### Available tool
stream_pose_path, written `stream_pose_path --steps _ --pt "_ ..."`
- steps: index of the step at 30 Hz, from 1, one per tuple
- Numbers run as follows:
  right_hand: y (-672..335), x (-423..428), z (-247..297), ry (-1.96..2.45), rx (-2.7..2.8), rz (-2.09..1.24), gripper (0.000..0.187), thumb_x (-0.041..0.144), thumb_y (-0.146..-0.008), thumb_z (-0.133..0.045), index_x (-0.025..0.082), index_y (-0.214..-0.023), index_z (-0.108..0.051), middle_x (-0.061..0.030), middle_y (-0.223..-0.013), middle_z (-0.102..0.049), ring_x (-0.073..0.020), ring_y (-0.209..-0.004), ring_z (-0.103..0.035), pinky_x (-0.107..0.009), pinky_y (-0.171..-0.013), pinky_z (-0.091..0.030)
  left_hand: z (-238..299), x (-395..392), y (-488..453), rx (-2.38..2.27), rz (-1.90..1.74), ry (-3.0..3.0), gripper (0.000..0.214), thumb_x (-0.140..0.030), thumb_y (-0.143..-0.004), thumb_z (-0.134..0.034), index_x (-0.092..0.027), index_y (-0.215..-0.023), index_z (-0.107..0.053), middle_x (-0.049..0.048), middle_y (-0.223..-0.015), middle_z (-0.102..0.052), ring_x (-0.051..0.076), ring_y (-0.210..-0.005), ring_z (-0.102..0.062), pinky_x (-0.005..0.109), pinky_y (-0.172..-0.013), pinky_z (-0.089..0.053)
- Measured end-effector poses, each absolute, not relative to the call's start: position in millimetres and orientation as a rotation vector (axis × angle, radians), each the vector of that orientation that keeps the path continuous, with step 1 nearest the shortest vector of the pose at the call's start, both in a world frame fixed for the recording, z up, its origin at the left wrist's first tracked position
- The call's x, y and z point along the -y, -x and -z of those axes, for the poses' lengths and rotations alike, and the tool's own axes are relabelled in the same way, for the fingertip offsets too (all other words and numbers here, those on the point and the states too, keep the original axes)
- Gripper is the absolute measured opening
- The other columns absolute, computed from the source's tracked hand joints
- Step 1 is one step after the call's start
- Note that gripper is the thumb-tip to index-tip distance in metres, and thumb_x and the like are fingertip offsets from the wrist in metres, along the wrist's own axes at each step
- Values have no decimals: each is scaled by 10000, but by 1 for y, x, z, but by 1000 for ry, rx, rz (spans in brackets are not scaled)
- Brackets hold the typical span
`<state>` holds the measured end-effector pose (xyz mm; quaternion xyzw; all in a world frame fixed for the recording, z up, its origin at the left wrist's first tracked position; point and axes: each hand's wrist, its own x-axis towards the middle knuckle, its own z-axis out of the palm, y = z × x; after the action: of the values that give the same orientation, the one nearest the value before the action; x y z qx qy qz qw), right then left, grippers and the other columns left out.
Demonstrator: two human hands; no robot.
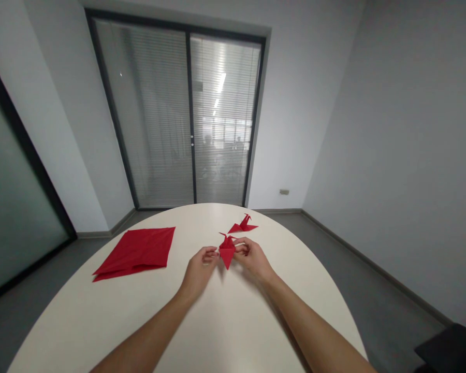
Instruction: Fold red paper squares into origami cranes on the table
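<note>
A small folded red paper figure (227,250) is held just above the round white table (225,321), near its middle. My left hand (199,269) pinches the figure's left side with curled fingers. My right hand (253,257) pinches its right side. Both forearms reach in from the bottom of the view. A finished red paper crane (243,225) stands on the table a little beyond my hands, apart from them.
A stack of red paper sheets (136,252) lies on the table's left part. Past the table's far edge is grey floor and a glass door with blinds (186,119). A dark object (450,344) sits at the lower right corner.
</note>
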<state>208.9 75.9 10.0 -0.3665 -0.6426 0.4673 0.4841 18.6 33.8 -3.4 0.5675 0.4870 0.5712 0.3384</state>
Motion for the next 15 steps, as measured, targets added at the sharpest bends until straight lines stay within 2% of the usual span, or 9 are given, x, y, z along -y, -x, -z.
stream_pose_path --steps 4,10,15 --pt "-225 -86 -17 990 1423 -827 342 383 -674 -786 193 -897 -609 -34 -778 -690 -186 -671 -630 -314 -648 -492 8 -26 -18 -1420 -1424 -1793 190 -254 -831 -604 -193 -1001 -666 89 -1005 -727 240 -939 -681 401 -899 -525" --pt "-251 -94 -16 1214 1347 -628 328 446 -699 -736 203 -881 -613 -70 -868 -714 -228 -710 -650 -328 -638 -491 14 -17 -19 -1538 -1134 -2246 295 -177 -836 -571 -187 -1120 -651 124 -1215 -669 294 -1179 -593 483 -1065 -431" --pt "-249 -95 -7 1532 1471 -424 215 383 -757 -676 209 -874 -625 -60 -865 -732 -238 -767 -673 -318 -676 -474 12 -17 -19 -1561 -1076 -2285 275 -191 -864 -555 -190 -1121 -655 126 -1228 -663 289 -1195 -581 474 -1075 -422"
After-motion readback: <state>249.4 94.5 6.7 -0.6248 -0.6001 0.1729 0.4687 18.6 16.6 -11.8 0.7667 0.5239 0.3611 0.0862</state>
